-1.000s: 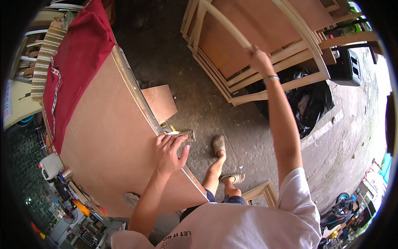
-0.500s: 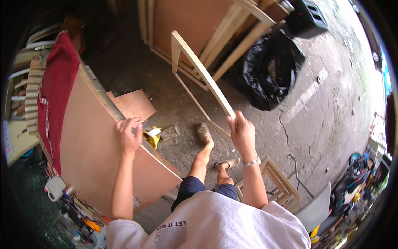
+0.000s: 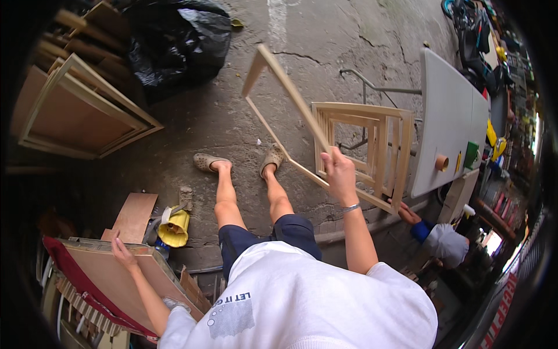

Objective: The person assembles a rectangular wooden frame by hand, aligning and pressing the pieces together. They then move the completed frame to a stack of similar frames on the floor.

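My right hand (image 3: 339,170) grips a rail of a light wooden frame (image 3: 288,93), held tilted above the concrete floor in front of me. Behind my left side, my left hand (image 3: 120,250) rests with spread fingers on the edge of a brown plywood board (image 3: 119,279) lying on a bench. A stack of similar wooden frames (image 3: 372,148) stands just beyond the frame I hold.
A grey table (image 3: 450,116) with a tape roll (image 3: 442,162) is at right, another person (image 3: 439,238) crouching beside it. Framed panels (image 3: 75,116) lean at left by a black bag (image 3: 174,41). A yellow object (image 3: 173,228) lies near my feet.
I have turned right, carrying the frame away from the leaning panels toward the stack of frames. My left hand now trails behind on the plywood board.
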### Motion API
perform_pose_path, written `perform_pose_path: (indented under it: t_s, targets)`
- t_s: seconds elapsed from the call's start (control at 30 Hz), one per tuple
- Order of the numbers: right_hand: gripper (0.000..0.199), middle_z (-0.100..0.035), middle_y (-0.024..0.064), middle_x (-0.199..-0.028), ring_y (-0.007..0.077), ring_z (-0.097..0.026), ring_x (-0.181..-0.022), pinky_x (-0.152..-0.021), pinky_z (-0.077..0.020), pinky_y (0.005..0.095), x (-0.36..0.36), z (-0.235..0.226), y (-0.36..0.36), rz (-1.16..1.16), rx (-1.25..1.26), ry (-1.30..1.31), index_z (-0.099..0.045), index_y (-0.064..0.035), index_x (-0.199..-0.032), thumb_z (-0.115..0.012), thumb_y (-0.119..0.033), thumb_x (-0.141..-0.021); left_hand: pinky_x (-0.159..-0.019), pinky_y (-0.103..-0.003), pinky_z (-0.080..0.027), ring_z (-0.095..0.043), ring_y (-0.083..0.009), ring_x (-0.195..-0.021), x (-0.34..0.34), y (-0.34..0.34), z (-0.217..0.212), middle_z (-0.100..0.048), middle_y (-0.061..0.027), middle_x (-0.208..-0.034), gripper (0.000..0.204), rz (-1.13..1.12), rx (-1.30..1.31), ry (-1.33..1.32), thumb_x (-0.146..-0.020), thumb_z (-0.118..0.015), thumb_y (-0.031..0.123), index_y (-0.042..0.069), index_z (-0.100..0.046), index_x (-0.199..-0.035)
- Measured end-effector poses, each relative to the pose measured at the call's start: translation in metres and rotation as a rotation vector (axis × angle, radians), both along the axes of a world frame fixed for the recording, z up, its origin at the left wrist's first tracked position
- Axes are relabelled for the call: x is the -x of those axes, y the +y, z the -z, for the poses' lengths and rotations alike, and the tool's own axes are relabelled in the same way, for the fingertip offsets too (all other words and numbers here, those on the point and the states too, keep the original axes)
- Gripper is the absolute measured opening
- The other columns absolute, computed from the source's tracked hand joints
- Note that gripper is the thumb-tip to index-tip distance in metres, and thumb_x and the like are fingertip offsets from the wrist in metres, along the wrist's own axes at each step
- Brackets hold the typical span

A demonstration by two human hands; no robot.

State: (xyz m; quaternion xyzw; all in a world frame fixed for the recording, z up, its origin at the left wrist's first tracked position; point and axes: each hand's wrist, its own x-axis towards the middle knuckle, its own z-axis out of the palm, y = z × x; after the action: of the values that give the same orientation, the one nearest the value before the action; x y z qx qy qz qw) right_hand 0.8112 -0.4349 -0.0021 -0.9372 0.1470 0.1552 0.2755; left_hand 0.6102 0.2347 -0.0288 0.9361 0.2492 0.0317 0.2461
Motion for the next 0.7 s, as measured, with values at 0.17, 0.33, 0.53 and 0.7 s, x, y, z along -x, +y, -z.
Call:
perform_pose_path:
  t_s: [0.17, 0.33, 0.53, 0.7]
  targets:
    - [0.039, -0.064, 0.0124, -0.065, 0.0294, -0.066, -0.059, -0.055, -0.0484, 0.0401, 0.061, 0.039, -0.144, 0.227, 0.034, -0.005, -0.063, -0.0079, -0.106, -0.051, -0.045, -0.101, -0.094, -0.038, -0.046, -0.063, -0.0310, -0.109, 0.006, -0.045, 0.014, -0.068, -0.0184, -0.118, 0.042, -0.005, -0.012, 0.130, -0.105, -0.041, 0.030, -0.002, -0.064, -0.119]
    - [0.044, -0.060, 0.0074, -0.061, 0.0189, -0.063, -0.054, -0.052, -0.0475, 0.0353, 0.080, 0.048, -0.221, 0.285, 0.061, -0.104, -0.062, -0.0052, -0.098, -0.051, -0.047, -0.102, -0.094, -0.037, -0.046, -0.062, -0.0303, -0.109, 0.008, -0.054, 0.016, -0.067, -0.0173, -0.120, 0.044, -0.112, 0.000, 0.134, -0.105, -0.041, 0.033, -0.001, -0.063, -0.122]
    - [0.050, -0.059, 0.0041, -0.061, 0.0130, -0.060, -0.052, -0.048, -0.0464, 0.0292, 0.122, 0.077, -0.300, 0.398, -0.049, -0.034, -0.058, -0.0047, -0.090, -0.050, -0.053, -0.100, -0.098, -0.036, -0.044, -0.062, -0.0286, -0.115, 0.012, -0.045, 0.023, -0.067, -0.0177, -0.121, 0.047, -0.163, 0.051, 0.150, -0.106, -0.040, 0.036, -0.002, -0.062, -0.122]
    - [0.052, -0.061, 0.0044, -0.067, 0.0128, -0.062, -0.056, -0.053, -0.0494, 0.0282, 0.171, 0.121, -0.359, 0.535, -0.155, -0.042, -0.057, -0.0055, -0.091, -0.048, -0.056, -0.099, -0.099, -0.036, -0.044, -0.062, -0.0279, -0.116, 0.016, -0.047, 0.029, -0.067, -0.0187, -0.120, 0.048, -0.173, 0.103, 0.131, -0.106, -0.040, 0.035, -0.004, -0.062, -0.121]
